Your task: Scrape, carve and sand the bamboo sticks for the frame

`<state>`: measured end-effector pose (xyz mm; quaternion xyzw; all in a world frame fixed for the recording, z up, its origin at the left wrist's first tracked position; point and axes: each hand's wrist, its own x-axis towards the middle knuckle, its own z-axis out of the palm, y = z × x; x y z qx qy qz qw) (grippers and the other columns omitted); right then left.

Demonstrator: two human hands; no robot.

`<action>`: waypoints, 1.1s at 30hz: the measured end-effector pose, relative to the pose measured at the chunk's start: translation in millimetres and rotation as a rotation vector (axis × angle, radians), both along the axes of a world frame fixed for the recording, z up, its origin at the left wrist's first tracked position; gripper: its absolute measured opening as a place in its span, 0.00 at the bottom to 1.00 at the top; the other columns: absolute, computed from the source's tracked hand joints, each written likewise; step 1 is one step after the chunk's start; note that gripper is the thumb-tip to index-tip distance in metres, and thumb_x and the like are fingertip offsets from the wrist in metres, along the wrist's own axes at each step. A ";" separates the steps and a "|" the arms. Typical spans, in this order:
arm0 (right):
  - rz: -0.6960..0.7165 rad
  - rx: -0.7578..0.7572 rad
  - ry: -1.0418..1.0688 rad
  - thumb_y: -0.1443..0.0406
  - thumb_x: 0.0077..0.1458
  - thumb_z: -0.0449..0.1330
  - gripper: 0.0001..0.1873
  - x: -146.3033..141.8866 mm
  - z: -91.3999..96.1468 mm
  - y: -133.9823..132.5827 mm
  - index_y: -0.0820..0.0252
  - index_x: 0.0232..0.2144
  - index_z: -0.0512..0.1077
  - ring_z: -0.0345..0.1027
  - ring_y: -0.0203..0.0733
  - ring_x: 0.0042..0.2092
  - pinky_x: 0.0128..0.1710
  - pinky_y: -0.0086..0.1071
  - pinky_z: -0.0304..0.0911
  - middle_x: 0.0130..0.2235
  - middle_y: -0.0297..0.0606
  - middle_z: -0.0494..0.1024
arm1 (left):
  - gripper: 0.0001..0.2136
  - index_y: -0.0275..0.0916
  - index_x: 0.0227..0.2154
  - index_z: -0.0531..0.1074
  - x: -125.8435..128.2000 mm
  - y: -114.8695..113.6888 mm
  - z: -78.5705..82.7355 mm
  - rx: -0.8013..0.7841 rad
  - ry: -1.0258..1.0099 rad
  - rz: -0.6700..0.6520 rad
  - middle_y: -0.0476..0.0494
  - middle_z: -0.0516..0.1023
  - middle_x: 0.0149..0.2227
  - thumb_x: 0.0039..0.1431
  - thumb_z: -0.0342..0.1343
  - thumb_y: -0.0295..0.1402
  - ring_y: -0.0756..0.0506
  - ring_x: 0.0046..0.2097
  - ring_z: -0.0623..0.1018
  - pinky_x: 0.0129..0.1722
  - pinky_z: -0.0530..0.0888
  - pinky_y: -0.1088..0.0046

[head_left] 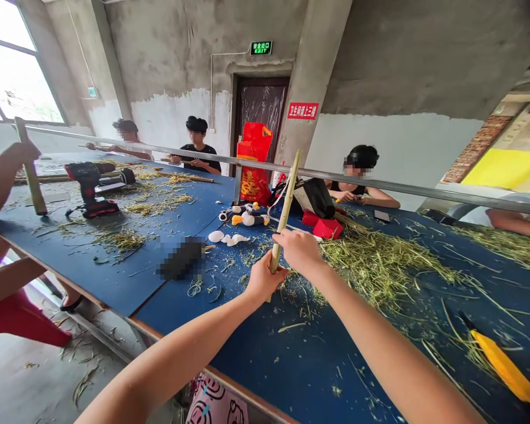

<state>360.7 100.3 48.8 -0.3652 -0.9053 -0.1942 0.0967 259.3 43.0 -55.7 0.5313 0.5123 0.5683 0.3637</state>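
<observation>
A pale bamboo stick point(286, 203) stands almost upright over the blue table point(265, 365), leaning slightly right at the top. My left hand point(262, 280) is wrapped round its lower end. My right hand point(298, 250) grips it just above, fingers closed. Green bamboo shavings point(380, 265) lie heaped on the table right of my hands.
A yellow-handled knife point(503, 365) lies at the right edge. A red cordless drill point(90, 188) stands at the left, where another person's hand holds a bamboo post point(30, 171). Plush toys point(247, 217), red boxes point(324, 227) and a black bag point(315, 197) sit mid-table. Several people sit along the far side.
</observation>
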 end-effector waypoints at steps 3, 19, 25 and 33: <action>0.022 -0.047 0.037 0.70 0.61 0.50 0.20 7.2 -13.9 -20.7 0.54 0.51 0.74 0.72 0.43 0.42 0.35 0.31 0.59 0.44 0.42 0.79 | 0.14 0.39 0.39 0.68 -1.6 1.9 -3.3 0.015 0.026 0.037 0.55 0.74 0.28 0.47 0.62 0.30 0.54 0.23 0.71 0.21 0.70 0.81; 0.044 -0.088 0.311 0.69 0.62 0.53 0.18 13.3 50.3 70.8 0.56 0.50 0.77 0.70 0.43 0.51 0.50 0.32 0.62 0.51 0.40 0.77 | 0.35 0.42 0.61 0.62 0.2 -1.1 -4.9 0.009 0.056 0.064 0.48 0.77 0.37 0.50 0.66 0.37 0.51 0.29 0.73 0.26 0.70 0.78; -0.115 0.044 0.178 0.72 0.62 0.48 0.22 -17.1 55.9 96.0 0.55 0.50 0.77 0.69 0.47 0.51 0.47 0.35 0.63 0.50 0.43 0.78 | 0.35 0.41 0.60 0.65 4.3 0.9 -5.8 0.035 0.183 0.160 0.51 0.75 0.34 0.48 0.67 0.41 0.50 0.31 0.71 0.30 0.67 0.77; -0.013 0.007 0.111 0.68 0.63 0.49 0.20 -5.9 5.9 29.4 0.55 0.51 0.76 0.71 0.46 0.47 0.42 0.33 0.63 0.48 0.42 0.79 | 0.34 0.41 0.58 0.67 5.7 -0.9 -4.8 0.032 0.183 0.165 0.53 0.72 0.30 0.46 0.67 0.43 0.50 0.30 0.69 0.30 0.64 0.76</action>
